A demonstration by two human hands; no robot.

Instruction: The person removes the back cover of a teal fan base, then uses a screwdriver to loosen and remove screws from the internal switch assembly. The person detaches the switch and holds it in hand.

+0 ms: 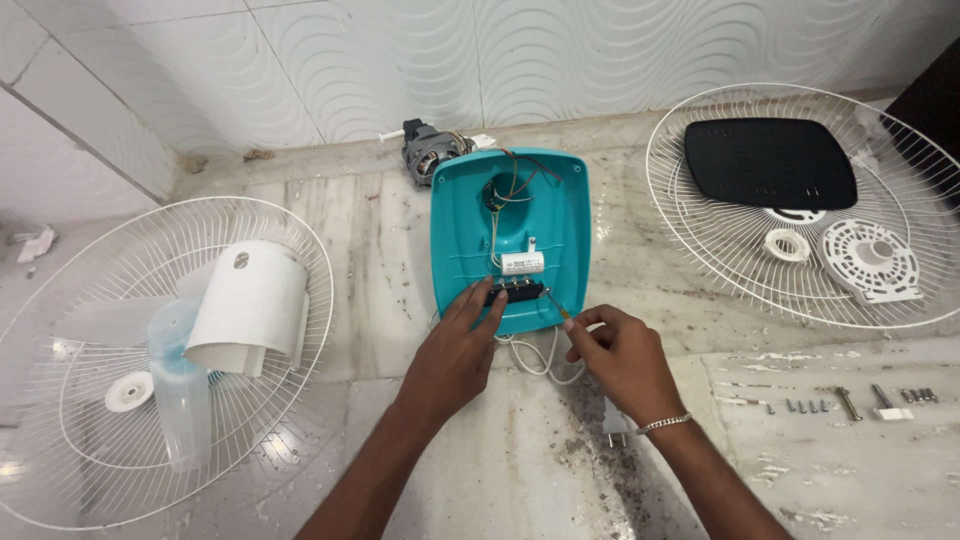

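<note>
Seen nearest the lens, two forearms reaching up over a marble floor. Far off to the outside of the left hand, a white wire fan guard cradling a translucent blade and a curved white cover. Left hand spread, fingertips pressing a small black switch block at the lower edge of the teal fan housing, which lies open side up just beyond both hands. Right hand pinched around a thin screwdriver, tip angled at the block's right end. Beyond the fingers, a white capacitor, loose wires and a grey motor. Under the wrists, a white power cord and its plug. Out past the right hand, a second guard holding a black panel, and a row of screws. Possible trouble: tip slipping into the steadying fingers, wires nicked or tugged free, a loosened screw lost in the housing or on the speckled floor.
</note>
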